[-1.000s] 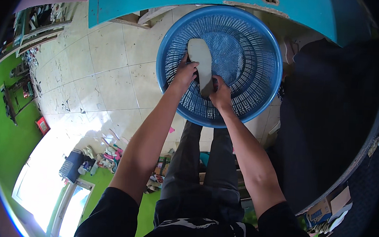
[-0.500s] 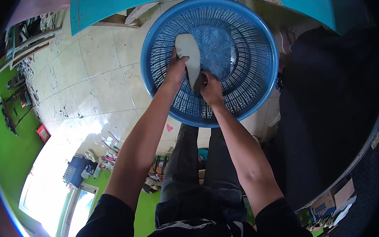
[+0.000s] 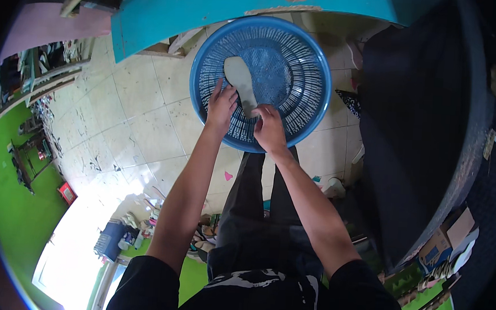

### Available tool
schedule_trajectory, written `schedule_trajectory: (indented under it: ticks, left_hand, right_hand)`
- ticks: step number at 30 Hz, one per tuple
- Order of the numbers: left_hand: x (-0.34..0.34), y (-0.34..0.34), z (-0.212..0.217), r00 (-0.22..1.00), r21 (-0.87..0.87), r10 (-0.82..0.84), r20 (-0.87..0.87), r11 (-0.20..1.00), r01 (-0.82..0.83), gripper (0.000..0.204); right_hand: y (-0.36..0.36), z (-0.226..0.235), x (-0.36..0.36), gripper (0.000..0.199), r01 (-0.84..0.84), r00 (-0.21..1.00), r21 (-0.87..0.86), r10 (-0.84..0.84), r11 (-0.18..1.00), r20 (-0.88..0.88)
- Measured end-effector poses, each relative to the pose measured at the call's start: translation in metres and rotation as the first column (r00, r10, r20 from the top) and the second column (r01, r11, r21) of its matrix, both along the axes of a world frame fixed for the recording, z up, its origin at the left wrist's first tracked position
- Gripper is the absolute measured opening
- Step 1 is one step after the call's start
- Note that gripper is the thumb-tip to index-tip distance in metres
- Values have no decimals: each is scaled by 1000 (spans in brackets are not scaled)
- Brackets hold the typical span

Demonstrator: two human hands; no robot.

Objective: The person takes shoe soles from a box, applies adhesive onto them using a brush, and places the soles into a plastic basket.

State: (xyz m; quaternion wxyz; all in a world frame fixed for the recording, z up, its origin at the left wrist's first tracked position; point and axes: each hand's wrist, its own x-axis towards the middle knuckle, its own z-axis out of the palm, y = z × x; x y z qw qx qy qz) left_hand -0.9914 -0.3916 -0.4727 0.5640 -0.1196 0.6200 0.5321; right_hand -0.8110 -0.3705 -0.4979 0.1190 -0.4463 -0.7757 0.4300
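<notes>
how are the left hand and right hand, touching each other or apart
Apart. The head view shows a plain gap between the left hand and the right hand, with part of the blue basket visible between them.

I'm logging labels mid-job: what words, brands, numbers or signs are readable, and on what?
None can be quoted.
Cardboard box: printing too small and blurred to read.
Red wall item: too small to tell.
Shirt's white print: no clear letters.
Grey sole-shaped piece: no text visible.
</notes>
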Motion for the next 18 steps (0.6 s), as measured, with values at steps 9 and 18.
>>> schedule_trajectory:
  ticks: [9,18]
  left_hand:
    - [53,-9,141,979,285,-61,-197,951,116,68]
    - [158,28,198,736,218,-544,-404,724,655,18]
  right_hand:
    - [-5,149,49,35,341,902,149,-278,928,-331]
    - [-7,237,177,18,509,833,177,-430,842,-347]
